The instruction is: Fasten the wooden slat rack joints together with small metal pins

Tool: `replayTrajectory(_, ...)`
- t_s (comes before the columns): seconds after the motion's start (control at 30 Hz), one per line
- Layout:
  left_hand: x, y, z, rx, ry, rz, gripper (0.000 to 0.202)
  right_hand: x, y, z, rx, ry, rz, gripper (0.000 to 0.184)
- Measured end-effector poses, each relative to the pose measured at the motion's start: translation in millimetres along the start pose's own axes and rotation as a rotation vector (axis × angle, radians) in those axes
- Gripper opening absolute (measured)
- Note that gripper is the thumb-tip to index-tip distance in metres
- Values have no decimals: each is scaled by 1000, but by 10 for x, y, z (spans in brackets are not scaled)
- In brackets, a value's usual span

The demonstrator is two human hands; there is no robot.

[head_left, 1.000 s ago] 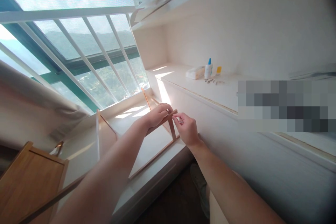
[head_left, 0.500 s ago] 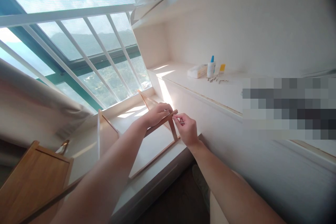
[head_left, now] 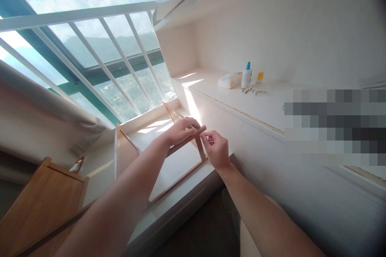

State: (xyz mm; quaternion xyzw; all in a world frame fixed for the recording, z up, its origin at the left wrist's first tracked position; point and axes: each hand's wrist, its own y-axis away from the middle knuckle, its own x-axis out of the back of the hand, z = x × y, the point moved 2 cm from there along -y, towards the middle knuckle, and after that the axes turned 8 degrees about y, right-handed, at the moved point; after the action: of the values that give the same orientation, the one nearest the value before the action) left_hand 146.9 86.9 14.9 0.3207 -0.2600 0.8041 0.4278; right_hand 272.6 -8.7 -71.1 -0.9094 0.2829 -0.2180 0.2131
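Note:
A brown wooden frame (head_left: 200,149) stands on the white window ledge, its upper bar slanting up to the right. My left hand (head_left: 183,130) is wrapped over that bar near its right end. Close by, my right hand (head_left: 217,148) is closed in a pinch at the bar's end, where an upright meets it. Within its curled fingers a thin, light-coloured rod (head_left: 212,142) shows in part; its kind is too small to make out. The fingertips touch or nearly touch the wood.
On the white shelf (head_left: 211,88) are a white packet (head_left: 229,80), a blue-capped bottle (head_left: 246,77), a yellow item (head_left: 259,76), several small screws (head_left: 247,89) and a hex key (head_left: 261,92). A wooden panel (head_left: 45,200) lies at left, near a curtain (head_left: 54,104) and white railing (head_left: 90,15).
The view has shifted slightly, so everything sits a little further right. Both hands keep their places on the frame, with hardly any visible movement of the right fingers.

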Motion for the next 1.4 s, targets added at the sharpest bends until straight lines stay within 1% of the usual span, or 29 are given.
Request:
replayTrajectory(0.2, -14, 7, -15, -5, 5, -12, 21, 13, 31, 6, -35, 8, -1, 27)
replayTrajectory(0.4, -30, 0, -12, 47, 36, 5, 19, 16, 15, 25, -45, -21, -36, 29)
replayTrajectory(0.57, -32, -1, 2, 55, 17, 4, 18, 21, -19, 32, -16, -23, -50, 29)
replayTrajectory(0.9, -45, -4, 19, 67, 17, 10, 19, -11, -11, 10, 75, 116, -77, 27)
replayTrajectory(1.03, -47, -8, 7, 81, 26, 14, 18, -17, -12, 8, 77, 144, -71, 28)
replayTrajectory(1.23, -54, -6, 2, 96, 19, 5, 18, -58, -45, 25, 97, 114, -54, 31)
replayTrajectory(1.4, -57, 1, 6, 102, 28, 7, 17, -108, -68, 19, 104, 104, -20, 38)
